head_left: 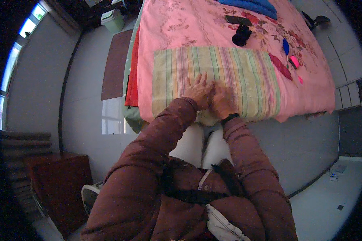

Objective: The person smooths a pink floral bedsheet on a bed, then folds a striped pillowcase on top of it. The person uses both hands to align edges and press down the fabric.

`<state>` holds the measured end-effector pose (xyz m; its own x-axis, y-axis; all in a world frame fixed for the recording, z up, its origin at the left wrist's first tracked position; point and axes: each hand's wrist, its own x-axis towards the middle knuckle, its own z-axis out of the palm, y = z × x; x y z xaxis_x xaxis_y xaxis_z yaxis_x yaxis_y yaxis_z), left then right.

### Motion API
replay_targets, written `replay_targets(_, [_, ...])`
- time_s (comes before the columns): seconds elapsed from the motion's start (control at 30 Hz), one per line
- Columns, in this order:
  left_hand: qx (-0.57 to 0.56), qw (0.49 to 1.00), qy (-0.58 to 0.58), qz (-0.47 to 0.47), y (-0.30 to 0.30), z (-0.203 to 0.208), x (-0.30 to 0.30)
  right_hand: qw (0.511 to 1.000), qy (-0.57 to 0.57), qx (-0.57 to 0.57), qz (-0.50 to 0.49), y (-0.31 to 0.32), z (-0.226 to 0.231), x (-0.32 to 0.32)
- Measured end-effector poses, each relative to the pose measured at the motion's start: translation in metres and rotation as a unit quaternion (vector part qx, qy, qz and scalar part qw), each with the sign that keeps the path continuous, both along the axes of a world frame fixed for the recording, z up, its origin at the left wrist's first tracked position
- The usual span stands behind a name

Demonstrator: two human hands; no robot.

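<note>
A striped cloth [173, 72] in cream, green, yellow and mauve lies spread along the near edge of a bed with a pink floral cover [169, 24]. My left hand [198, 89] rests on the cloth's middle, fingers spread and pointing away from me. Close beside it on the right, my right hand [222, 100] is over the cloth too, smeared by motion, so its fingers do not show clearly. A dark band circles my right wrist. The cloth's near edge hangs slightly over the bed's edge by my knees.
Farther right on the bed lie a black object [241, 35], a dark flat rectangle [238, 20], a blue oval-headed tool [286, 46], a dark red strip [280, 66] and bright pink pieces [294, 61]. A green bin [113, 21] and a brown cabinet [60, 188] stand left.
</note>
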<state>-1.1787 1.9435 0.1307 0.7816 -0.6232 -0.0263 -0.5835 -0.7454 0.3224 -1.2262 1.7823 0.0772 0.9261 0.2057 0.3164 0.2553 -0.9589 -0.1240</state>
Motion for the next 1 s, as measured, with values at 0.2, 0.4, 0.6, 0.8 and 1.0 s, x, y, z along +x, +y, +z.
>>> replay_targets(0.2, [0.048, 0.994, 0.037, 0.085, 0.034, -0.026, 0.003, 0.998, 0.016, -0.025, -0.056, -0.001, 0.001, -0.015])
replay_targets(0.4, [0.028, 0.986, 0.027, 0.161, 0.090, -0.032, -0.007, 0.981, 0.030, -0.040, -0.186, -0.070, 0.001, -0.050])
replay_targets(0.6, [0.075, 0.976, 0.006, 0.206, 0.155, -0.035, -0.025, 0.968, -0.033, -0.026, -0.249, -0.176, -0.038, -0.093])
replay_targets(0.8, [0.150, 0.958, 0.017, 0.245, 0.187, -0.022, -0.010, 0.903, 0.127, 0.047, -0.408, -0.206, 0.024, -0.103])
replay_targets(1.0, [0.027, 0.984, 0.038, 0.170, 0.115, -0.004, 0.017, 0.979, -0.018, 0.104, -0.173, -0.102, 0.017, -0.023])
